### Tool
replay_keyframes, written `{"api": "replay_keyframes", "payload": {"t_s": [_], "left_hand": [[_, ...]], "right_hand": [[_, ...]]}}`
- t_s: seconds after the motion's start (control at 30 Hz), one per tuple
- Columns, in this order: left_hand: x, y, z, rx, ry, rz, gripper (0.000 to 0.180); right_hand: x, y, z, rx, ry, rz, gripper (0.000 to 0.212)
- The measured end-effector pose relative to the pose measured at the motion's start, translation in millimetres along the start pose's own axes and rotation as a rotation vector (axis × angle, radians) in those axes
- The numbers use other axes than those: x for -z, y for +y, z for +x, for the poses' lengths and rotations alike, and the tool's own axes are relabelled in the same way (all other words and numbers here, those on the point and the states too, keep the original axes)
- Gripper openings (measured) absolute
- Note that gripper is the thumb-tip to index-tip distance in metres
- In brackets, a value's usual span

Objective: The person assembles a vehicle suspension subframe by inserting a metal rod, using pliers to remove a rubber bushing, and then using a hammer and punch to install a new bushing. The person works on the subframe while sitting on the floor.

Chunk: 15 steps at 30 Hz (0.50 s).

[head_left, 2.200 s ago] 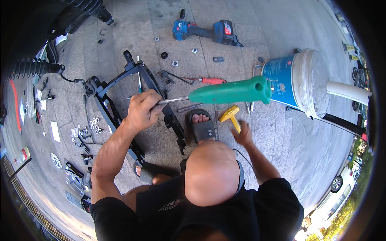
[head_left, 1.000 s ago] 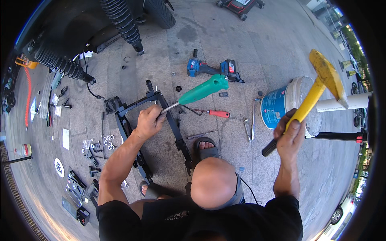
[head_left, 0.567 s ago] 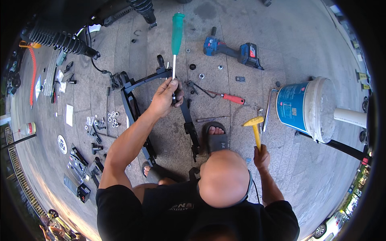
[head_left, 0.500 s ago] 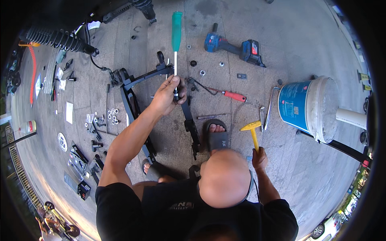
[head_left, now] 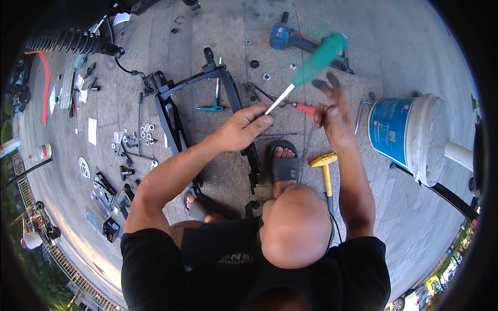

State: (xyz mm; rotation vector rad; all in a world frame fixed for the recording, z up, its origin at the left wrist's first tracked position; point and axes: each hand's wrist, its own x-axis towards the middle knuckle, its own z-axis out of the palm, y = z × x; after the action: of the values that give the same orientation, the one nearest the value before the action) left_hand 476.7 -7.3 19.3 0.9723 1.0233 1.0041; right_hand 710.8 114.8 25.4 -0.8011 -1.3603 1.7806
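Note:
My left hand is closed on the shaft of a screwdriver. Its green handle points up and to the right and is slightly blurred; the tip is hidden in the fingers. Close to the handle, my right hand is raised with its fingers apart and darkened, holding nothing. Below it a hammer with a yellow head and handle lies on the paving beside my sandalled foot. A black metal frame lies on the ground under and left of my left hand.
A teal T-handle wrench lies inside the frame. Ahead right are a blue cordless impact wrench, a red-handled tool and a white bucket with a blue label. White washers and small parts spread at left, below a coil-spring shock absorber.
My right hand has let go of the hammer, now on the ground, and risen toward the screwdriver. The screwdriver has tipped from upright to slanting right, and my left hand has moved right.

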Motion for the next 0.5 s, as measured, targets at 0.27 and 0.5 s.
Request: {"api": "replay_keyframes", "payload": {"t_s": [0.27,0.5], "left_hand": [[7,19,-29,-0.16,0.128,0.281,0.038],[16,23,-37,0.025,0.074,0.168,0.039]], "right_hand": [[-61,-76,24,0.157,-0.144,0.111,0.035],[-55,-83,16,0.282,-0.12,0.055,0.036]]}}
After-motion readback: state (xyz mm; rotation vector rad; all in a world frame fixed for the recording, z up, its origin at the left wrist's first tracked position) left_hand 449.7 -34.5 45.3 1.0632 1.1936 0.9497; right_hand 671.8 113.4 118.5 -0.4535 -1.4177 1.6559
